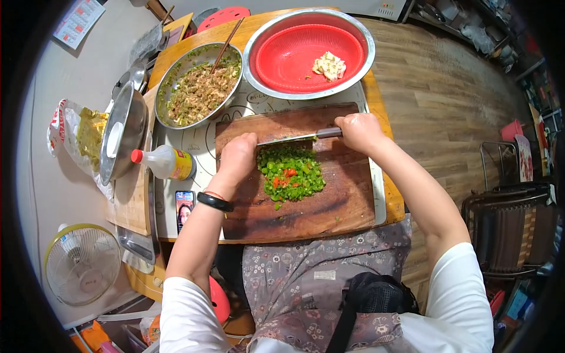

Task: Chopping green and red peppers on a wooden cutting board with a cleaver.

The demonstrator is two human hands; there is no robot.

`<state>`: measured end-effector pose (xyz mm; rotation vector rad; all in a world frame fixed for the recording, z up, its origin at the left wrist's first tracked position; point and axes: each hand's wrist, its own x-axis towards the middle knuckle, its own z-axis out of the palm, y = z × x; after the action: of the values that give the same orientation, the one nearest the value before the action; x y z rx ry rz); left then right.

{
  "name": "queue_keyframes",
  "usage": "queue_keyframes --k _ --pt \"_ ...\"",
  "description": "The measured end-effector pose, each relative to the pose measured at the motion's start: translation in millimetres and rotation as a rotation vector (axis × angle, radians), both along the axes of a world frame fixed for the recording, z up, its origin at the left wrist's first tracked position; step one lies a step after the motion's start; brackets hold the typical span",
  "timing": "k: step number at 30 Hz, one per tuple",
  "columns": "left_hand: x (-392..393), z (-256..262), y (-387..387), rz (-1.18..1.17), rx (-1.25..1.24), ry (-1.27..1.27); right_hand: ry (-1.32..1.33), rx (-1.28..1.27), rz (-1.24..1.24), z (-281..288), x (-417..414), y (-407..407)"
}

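Observation:
My right hand point(359, 131) is closed around the dark handle of a kitchen knife point(289, 138). At the blade's other end is my left hand point(240, 155), its fingers curled at the tip; whether they pinch the metal is hard to tell. The blade lies across a wooden cutting board point(300, 223), just beyond a pile of chopped green peppers point(304, 185) with a few red pieces. Some green bits cling near the blade. Beyond the board stand a steel bowl of minced filling point(198, 95) with chopsticks point(226, 46) in it, and a red plastic basket point(282, 57) holding a pale lump of food point(329, 66).
A large steel basin point(368, 39) surrounds the red basket. Left of the board are a red-capped bottle point(170, 163), a phone point(182, 205) and a tilted steel bowl point(128, 145). An electric fan point(83, 264) stands at lower left, a folded chair point(507, 229) at right.

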<state>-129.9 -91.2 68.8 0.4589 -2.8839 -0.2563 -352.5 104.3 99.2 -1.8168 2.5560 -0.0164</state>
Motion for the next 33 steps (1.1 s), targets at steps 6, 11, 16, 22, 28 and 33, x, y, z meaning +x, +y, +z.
queue_keyframes --k 6,11,16,22,28,33 --pt "4.3 0.0 -5.5 -0.005 0.05 -0.002 0.011 -0.003 0.034 16.6 7.8 -3.3" --pt "-2.2 -0.3 -4.0 0.013 0.002 -0.041 -0.012 -0.056 0.043 -8.3 1.9 6.3" --pt "6.1 2.6 0.6 -0.078 -0.005 0.013 -0.062 -0.023 0.01 -18.4 27.7 30.0" --pt "1.8 15.4 -6.7 -0.048 0.087 0.015 -0.048 -0.032 0.047 16.3 14.3 13.1" --pt "-14.9 -4.2 -5.7 0.012 0.0 -0.024 -0.017 0.103 -0.033 0.1 -10.3 -1.7" --pt "-12.1 -0.4 -11.6 -0.03 0.037 -0.046 -0.084 0.139 -0.075 16.5 3.0 -0.8"
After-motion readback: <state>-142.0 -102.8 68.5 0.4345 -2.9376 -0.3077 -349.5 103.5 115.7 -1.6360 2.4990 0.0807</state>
